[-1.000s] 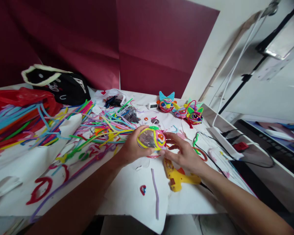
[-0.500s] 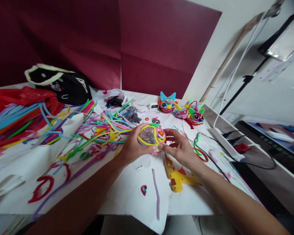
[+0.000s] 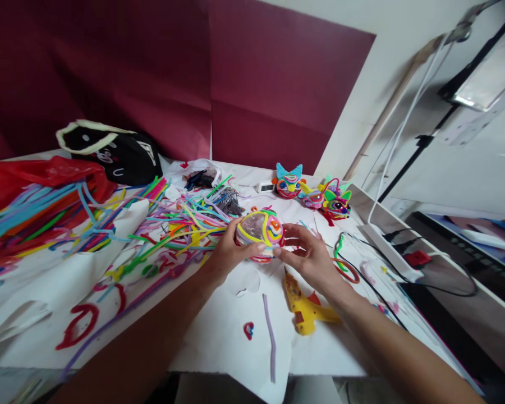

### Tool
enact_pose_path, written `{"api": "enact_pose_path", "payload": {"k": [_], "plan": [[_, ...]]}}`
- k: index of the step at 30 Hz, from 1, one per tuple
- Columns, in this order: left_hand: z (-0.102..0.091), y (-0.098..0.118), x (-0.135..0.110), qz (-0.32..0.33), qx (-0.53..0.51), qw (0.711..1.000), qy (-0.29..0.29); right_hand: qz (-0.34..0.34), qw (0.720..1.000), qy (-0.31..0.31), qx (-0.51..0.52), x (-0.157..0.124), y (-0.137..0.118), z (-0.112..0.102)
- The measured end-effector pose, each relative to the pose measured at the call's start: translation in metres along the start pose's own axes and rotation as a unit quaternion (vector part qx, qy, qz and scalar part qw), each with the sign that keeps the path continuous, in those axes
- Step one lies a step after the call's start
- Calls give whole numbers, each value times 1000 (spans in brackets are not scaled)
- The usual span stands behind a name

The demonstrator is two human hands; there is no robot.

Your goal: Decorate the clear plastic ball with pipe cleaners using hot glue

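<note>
A round ball (image 3: 255,225) partly wrapped in coloured pipe cleaners is held above the table between my two hands. Yellow strips frame a bare greyish patch, and an orange, blue and pink ring pattern sits on its right side. My left hand (image 3: 230,245) grips the ball's left side, thumb across the lower front. My right hand (image 3: 305,252) holds its right edge between thumb and fingers. Below lie a purple pipe cleaner (image 3: 270,339), a small red and blue coil (image 3: 248,330) and a yellow glue gun (image 3: 303,308), partly behind my right forearm.
Loose pipe cleaners (image 3: 180,224) and a red plastic bag (image 3: 46,174) crowd the left. A black bag (image 3: 128,157) stands behind. Finished-looking animal heads (image 3: 289,182) sit at the back right, near a small white timer (image 3: 265,187). A power strip (image 3: 393,252) lies right.
The ball has tilted slightly in my hands, and my left thumb lies higher over its front. The whole view has shifted a little.
</note>
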State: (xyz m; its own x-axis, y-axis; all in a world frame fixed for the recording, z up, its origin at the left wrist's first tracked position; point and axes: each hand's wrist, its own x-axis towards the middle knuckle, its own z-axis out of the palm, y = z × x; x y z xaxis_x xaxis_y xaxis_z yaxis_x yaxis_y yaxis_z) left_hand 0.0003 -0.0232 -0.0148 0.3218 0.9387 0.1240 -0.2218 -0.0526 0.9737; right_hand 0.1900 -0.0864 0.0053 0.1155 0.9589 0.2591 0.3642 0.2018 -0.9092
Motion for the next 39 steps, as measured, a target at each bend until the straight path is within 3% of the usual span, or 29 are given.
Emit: {"api": "enact_pose_path", "payload": {"k": [4, 11, 31, 39], "plan": [[2, 5, -2, -3, -26, 999, -27, 4, 1000, 6, 0, -1, -1, 2], [0, -5, 1, -8, -60, 998, -5, -6, 1000, 30, -5, 0, -2, 5], [4, 2, -2, 21, -49, 999, 11, -34, 999, 35, 10, -6, 15, 22], [-1, -2, 1, 24, -38, 998, 42, 38, 992, 53, 108, -5, 12, 25]]}}
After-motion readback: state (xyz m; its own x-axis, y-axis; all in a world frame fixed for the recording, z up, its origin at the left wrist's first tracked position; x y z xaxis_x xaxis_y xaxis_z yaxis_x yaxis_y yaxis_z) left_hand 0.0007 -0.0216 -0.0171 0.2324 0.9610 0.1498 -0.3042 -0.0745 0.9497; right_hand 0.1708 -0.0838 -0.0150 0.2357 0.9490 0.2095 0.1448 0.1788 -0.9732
